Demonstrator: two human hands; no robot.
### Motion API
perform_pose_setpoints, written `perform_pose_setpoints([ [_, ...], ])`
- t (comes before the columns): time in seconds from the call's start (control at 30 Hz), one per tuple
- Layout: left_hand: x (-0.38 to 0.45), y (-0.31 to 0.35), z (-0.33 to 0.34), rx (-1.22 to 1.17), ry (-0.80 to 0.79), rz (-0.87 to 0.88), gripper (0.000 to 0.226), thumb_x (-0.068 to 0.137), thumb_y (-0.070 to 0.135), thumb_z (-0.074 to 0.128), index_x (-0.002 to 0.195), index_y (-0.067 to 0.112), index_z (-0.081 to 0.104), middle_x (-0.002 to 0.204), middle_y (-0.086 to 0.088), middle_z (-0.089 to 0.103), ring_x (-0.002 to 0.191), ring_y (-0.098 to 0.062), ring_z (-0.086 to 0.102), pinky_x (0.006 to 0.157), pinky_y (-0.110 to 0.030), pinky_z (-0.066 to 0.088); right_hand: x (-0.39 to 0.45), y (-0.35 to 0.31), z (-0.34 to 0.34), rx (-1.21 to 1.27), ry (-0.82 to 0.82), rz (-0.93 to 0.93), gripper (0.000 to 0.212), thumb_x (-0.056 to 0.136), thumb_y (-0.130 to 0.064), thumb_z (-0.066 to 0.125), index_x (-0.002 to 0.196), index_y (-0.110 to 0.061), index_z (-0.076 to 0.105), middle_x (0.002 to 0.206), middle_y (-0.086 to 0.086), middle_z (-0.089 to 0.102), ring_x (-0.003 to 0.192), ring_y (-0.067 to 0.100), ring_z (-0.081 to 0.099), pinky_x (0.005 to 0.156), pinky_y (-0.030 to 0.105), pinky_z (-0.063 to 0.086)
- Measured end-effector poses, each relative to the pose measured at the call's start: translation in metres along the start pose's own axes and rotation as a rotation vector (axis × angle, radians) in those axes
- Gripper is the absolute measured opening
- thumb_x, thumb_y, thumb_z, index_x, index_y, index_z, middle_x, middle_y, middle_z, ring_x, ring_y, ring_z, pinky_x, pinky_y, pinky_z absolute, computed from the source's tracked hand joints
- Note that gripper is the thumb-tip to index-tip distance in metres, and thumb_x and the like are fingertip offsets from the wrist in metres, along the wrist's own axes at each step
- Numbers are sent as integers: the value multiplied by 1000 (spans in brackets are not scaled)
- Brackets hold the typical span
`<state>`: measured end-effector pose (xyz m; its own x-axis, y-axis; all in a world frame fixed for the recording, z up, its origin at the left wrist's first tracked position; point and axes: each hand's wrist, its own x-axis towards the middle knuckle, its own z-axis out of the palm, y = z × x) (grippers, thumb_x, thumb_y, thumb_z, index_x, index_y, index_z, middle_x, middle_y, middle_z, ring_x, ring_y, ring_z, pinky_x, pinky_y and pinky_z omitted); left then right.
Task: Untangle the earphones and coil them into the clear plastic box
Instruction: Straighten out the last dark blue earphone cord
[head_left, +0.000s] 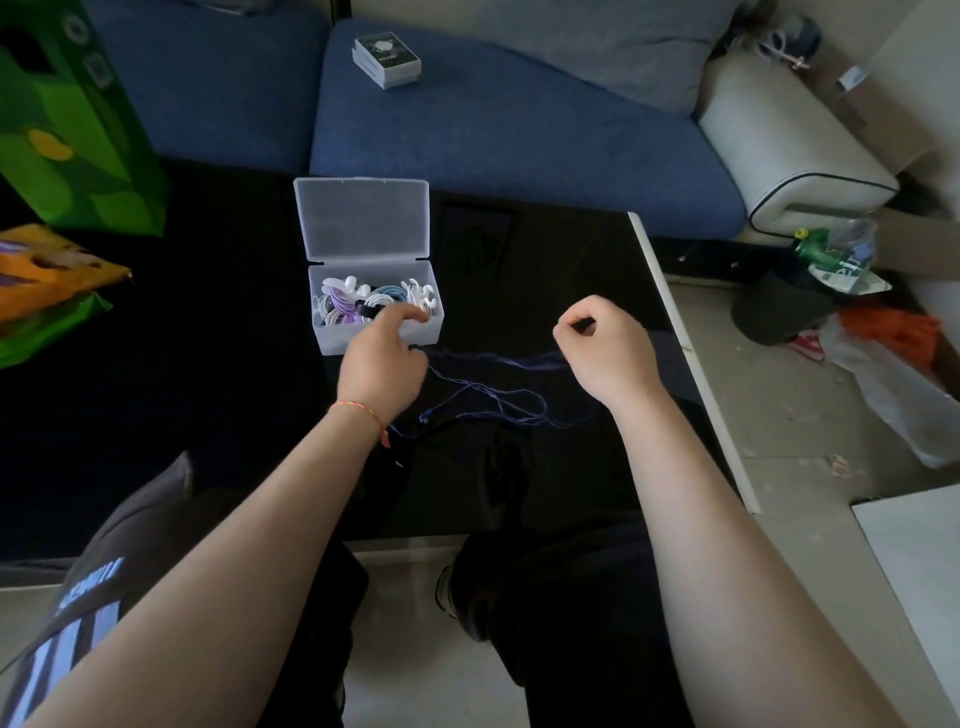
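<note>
Just one view here, a wide-angle camera worn on the head, looking forward and steeply down. Both forearms run in from the bottom edge, with the left hand (383, 358) and right hand (605, 345) sitting near the middle, so it's close over the work. The black table (208, 364) fills the centre and left, with the clear box (375, 306) just past the hands. The blue sofa (519, 135) runs across the top, the floor (800, 415) down the right. Straight edges bow a bit toward the frame's sides. The person's knees show at the bottom.
</note>
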<state>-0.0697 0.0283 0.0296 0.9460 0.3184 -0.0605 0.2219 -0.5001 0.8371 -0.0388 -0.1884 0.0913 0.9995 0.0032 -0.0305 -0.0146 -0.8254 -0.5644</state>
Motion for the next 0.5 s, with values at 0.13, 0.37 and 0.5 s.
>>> perform_pose_setpoints([
  [0.13, 6, -3, -6, -31, 198, -172, 25, 93, 13, 51, 106, 19, 72, 90, -2, 62, 83, -22, 57, 73, -25, 38, -2, 0, -1, -184, -235, 17, 32, 99, -39, 55, 95, -10, 68, 87, 3, 67, 83, 21, 65, 63, 26, 43],
  [0.37, 8, -1, -7, -273, 144, -311, 23, 89, 16, 52, 84, 24, 73, 74, 1, 63, 72, -21, 59, 77, -36, 55, -7, -10, -7, 102, -322, -61, 22, 97, -34, 61, 91, -18, 75, 81, -8, 67, 77, 4, 60, 68, 21, 41],
  [0.5, 5, 6, -8, -328, 90, -327, 22, 88, 14, 54, 74, 19, 70, 65, 0, 60, 64, -16, 53, 70, -30, 47, -8, -9, -9, 313, -334, 12, 21, 103, -28, 52, 101, -28, 73, 54, -10, 44, 48, 5, 37, 46, 15, 30],
])
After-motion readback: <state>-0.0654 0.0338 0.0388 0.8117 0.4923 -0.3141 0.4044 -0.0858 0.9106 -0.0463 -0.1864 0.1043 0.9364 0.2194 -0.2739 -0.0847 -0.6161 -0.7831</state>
